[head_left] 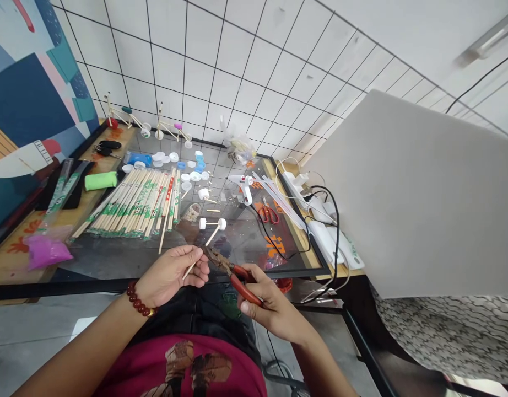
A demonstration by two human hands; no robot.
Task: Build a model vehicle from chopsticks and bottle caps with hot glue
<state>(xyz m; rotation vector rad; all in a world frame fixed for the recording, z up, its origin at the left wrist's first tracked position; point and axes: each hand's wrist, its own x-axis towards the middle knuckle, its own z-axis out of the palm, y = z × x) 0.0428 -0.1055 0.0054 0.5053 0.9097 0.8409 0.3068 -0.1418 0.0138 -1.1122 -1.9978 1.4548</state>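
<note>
My left hand pinches a thin wooden chopstick between thumb and fingers, above the table's front edge. My right hand is wrapped round the red handles of a pair of pliers. Their rusty jaws are at the chopstick, right beside my left fingertips. Beyond the jaws a length of stick slants up to a small axle with a white bottle cap at each end. Whether that length is joined to the axle, I cannot tell.
Wrapped chopsticks lie on the left, with loose bottle caps behind them. A white glue gun, red-handled scissors and glue sticks lie to the right. A black cable crosses the glass. Small stick-and-cap models stand at the back.
</note>
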